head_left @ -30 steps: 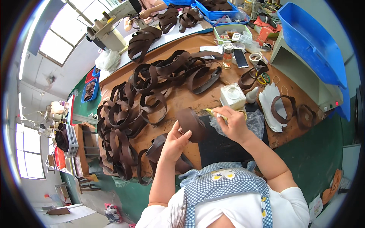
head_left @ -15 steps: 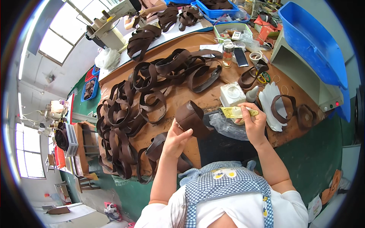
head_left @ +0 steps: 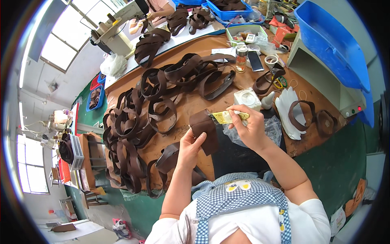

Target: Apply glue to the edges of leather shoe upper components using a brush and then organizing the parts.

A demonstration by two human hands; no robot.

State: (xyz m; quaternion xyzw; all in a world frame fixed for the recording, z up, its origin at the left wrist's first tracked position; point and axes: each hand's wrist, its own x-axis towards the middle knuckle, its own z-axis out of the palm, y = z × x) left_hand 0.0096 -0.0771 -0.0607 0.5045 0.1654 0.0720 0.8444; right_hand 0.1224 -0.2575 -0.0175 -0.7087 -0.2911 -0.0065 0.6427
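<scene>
My left hand (head_left: 191, 145) pinches the left edge of a dark brown strip (head_left: 204, 132), which is held up above the table. My right hand (head_left: 248, 125) grips a yellowish flat brush (head_left: 225, 117) by its handle. The brush's bristle end touches or nearly touches the upper right edge of the strip. Beneath the hands lie a black mat (head_left: 231, 156) and a crumpled clear plastic sheet (head_left: 270, 132). A white square container (head_left: 247, 99) stands just beyond my right hand, with a grey-white cone (head_left: 268, 100) beside it.
Looped brown strips (head_left: 132, 122) pile across the table's left half. A glass jar (head_left: 241, 59), a phone (head_left: 255, 61) and a tape roll (head_left: 271, 61) stand farther back. White sheets (head_left: 289, 114) lie right of the cone. A blue bin (head_left: 331, 44) rests on a grey machine (head_left: 321, 77). Another person (head_left: 156, 10) sits across.
My right hand has brought the brush leftward from beside the white container to the strip's edge. The strip has turned a little in my left hand and shows a flatter face.
</scene>
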